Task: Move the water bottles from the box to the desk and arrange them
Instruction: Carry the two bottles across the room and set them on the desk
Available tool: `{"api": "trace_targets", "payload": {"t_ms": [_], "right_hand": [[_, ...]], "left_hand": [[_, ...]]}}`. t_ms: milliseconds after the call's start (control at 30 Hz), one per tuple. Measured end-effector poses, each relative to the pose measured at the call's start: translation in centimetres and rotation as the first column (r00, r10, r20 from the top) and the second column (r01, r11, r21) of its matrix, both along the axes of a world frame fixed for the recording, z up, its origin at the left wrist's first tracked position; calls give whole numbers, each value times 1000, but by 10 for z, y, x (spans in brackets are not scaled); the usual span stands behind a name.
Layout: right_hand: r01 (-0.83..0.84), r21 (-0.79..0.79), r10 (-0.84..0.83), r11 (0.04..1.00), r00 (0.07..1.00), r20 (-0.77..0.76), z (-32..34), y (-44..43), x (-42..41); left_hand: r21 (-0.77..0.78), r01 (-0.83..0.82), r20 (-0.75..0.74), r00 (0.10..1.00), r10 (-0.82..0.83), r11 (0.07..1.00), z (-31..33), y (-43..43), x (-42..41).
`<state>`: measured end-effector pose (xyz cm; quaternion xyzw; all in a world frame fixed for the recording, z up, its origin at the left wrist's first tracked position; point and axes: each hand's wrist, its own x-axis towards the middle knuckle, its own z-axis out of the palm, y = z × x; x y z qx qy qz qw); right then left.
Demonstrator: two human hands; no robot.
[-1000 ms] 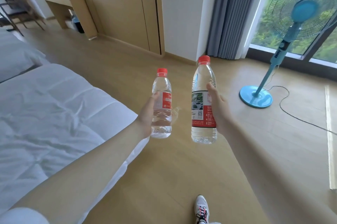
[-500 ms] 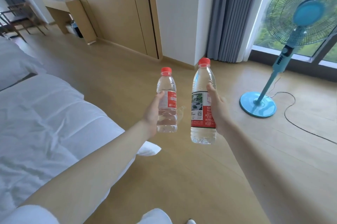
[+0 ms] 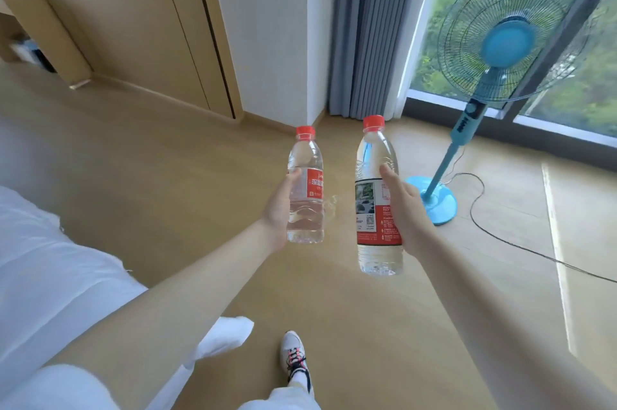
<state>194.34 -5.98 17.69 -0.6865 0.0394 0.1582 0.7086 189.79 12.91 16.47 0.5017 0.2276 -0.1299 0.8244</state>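
One white trouser leg (image 3: 280,401) sits at the lower edge of my feed. Just beyond it a white shoe (image 3: 295,356) with red-and-dark laces is planted on the wooden floor (image 3: 200,182), well to the left of the blue fan (image 3: 507,42) and nearer to me than its base. Farther left of the fan lies the white bed (image 3: 50,276), its rumpled cover hanging toward the floor. Both bare forearms reach forward over that floor. The left grip (image 3: 278,207) is wrapped around the small bottle (image 3: 310,212), with the thumb up against the edge of its red label, and holds it upright. The bottle is clear, red-capped and has water in it. The right grip (image 3: 405,212) is clenched on the large bottle (image 3: 374,209), with the thumb lying up along its side beside the red-and-white label. That bottle is also upright and red-capped. I see the two bottles hanging side by side in the air without touching. The large one is between the small one and the fan's round base (image 3: 437,206), which shows just past the right wrist. A dark cable (image 3: 471,209) loops across the floor from the base and runs off to the right. Beyond the bottles, left of the fan's pole, stand grey curtains (image 3: 367,25), then a white wall corner (image 3: 273,25), then tan wooden cabinet panels (image 3: 133,42). Behind the fan's cage a big window (image 3: 567,102) shows green trees.
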Motion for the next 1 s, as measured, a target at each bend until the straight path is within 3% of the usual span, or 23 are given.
{"api": "trace_targets", "payload": {"t_ms": [267,700,1000], "right_hand": [[6,-33,-6,999,1000,-5,7,79,112],[-312,13,312,950,950,28,3,236,215],[-532,3,532,846,846,21,-2,349,315]], "left_hand": [[74,-36,-12,999,37,997,-9,73,106],[0,-305,-30,952,305,952,-19,223,166],[1,-566,-64,823,565,825,-22,311,228]]}}
